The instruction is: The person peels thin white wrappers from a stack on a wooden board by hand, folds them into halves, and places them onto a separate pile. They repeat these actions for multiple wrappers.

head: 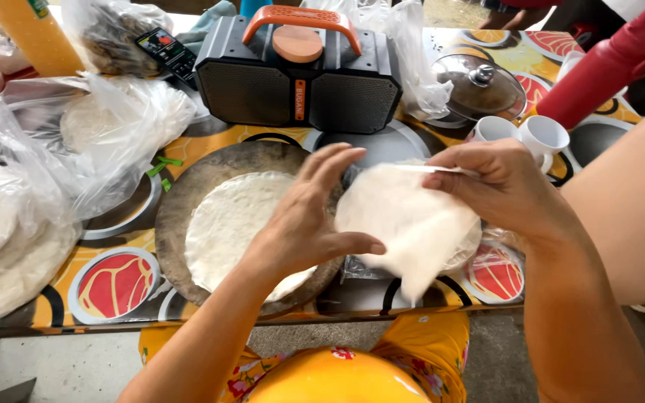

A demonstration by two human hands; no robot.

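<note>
The left hand (pixel 304 224) was nearest, fingers spread, its thumb under the thin white floppy round wrapper (pixel 404 220). The right hand (pixel 498 186) pinched that sheet's top edge, holding it above the counter (pixel 76 298). Peeling slowly from the rim seemed wisest, as it looked easily torn. Another wrapper (pixel 225 224) lay on the round wooden board (pixel 181 201).

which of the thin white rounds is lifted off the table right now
The thin white sheet pinched by the right hand at its top edge, hanging limp beside the left hand. The other round lies flat on the round wooden board.
</note>
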